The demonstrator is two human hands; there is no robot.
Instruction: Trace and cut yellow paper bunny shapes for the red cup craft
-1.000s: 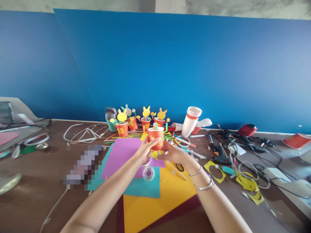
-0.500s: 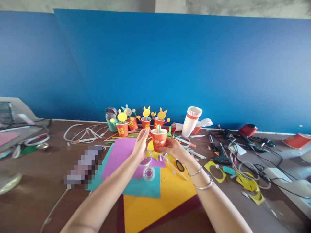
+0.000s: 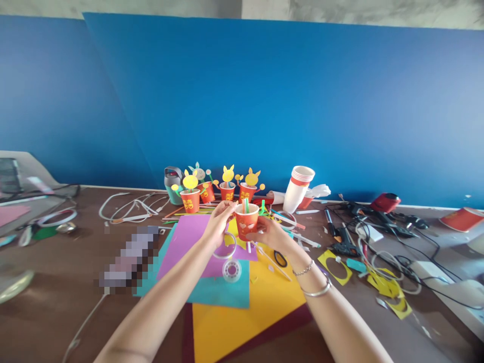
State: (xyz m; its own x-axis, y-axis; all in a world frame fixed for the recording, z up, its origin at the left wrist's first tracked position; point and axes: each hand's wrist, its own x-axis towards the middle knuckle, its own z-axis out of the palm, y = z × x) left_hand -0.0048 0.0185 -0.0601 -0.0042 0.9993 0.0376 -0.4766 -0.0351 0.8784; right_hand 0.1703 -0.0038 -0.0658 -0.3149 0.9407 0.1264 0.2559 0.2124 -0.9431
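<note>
My right hand [image 3: 269, 233] grips a small red paper cup [image 3: 246, 222] from below and the side, upright above the coloured paper. A green straw [image 3: 246, 204] stands in the cup. My left hand [image 3: 218, 223] is at the cup's left rim, fingertips pinched together near the straw; what they pinch is too small to make out. A ring of tape [image 3: 224, 249] hangs round my left wrist area. Below it a clear tape roll [image 3: 231, 270] lies on the teal sheet [image 3: 221, 291].
Purple [image 3: 189, 239] and yellow sheets [image 3: 242, 312] lie in front. Several red cups with yellow paper flowers [image 3: 227, 187] stand at the back by the blue wall, beside stacked paper cups [image 3: 298, 187]. Scissors [image 3: 280, 258], a glue gun [image 3: 342, 241] and tangled cables [image 3: 393, 237] lie to the right.
The cup has passed from my left hand to my right and shifted slightly right. My left hand rose to the cup's rim and its fingers closed.
</note>
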